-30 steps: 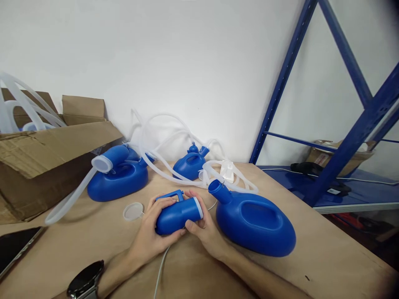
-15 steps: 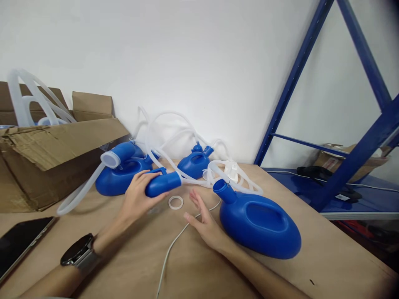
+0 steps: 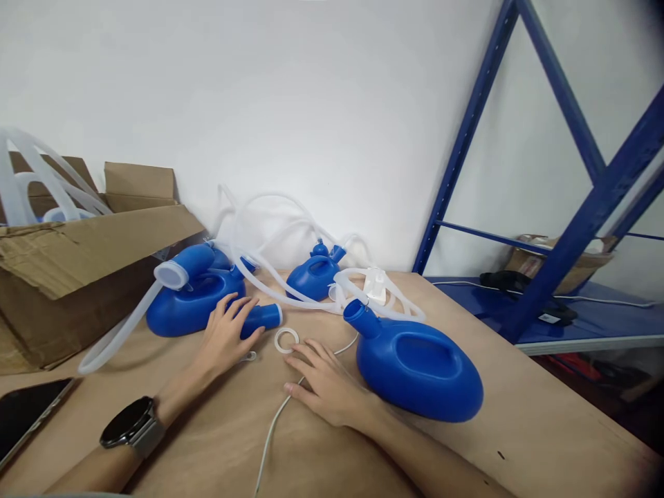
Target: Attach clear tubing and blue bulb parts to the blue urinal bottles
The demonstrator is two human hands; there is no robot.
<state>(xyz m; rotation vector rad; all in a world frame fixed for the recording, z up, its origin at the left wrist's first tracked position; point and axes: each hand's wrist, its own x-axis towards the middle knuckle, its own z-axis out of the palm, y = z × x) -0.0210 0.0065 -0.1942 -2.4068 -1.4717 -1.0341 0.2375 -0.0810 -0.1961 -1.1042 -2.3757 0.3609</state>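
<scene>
My left hand [image 3: 224, 335] lies with fingers spread over the left end of a short blue tube piece [image 3: 263, 317] that rests on the brown table [image 3: 519, 415]. My right hand [image 3: 322, 382] is flat, palm down, holding nothing. Its fingertips are just short of a white ring [image 3: 286, 340] that lies between my hands. A thin white cable [image 3: 268, 436] runs under the right hand. A large blue jug [image 3: 418, 366] with a spout stands right beside my right hand. A watch [image 3: 129, 425] is on my left wrist.
A second blue jug [image 3: 191, 304] with a white-capped funnel [image 3: 171, 274] and a smaller one [image 3: 314, 273] sit behind, tangled in clear tubing [image 3: 270, 277]. There is a cardboard box [image 3: 67, 263] on the left, a phone [image 3: 25, 411] at the near left and a blue shelf rack [image 3: 565, 228] on the right.
My hands parted. The left carried the blue tube piece left and back and laid it on the table. The white ring came off and lies there; my right hand dropped flat near it.
</scene>
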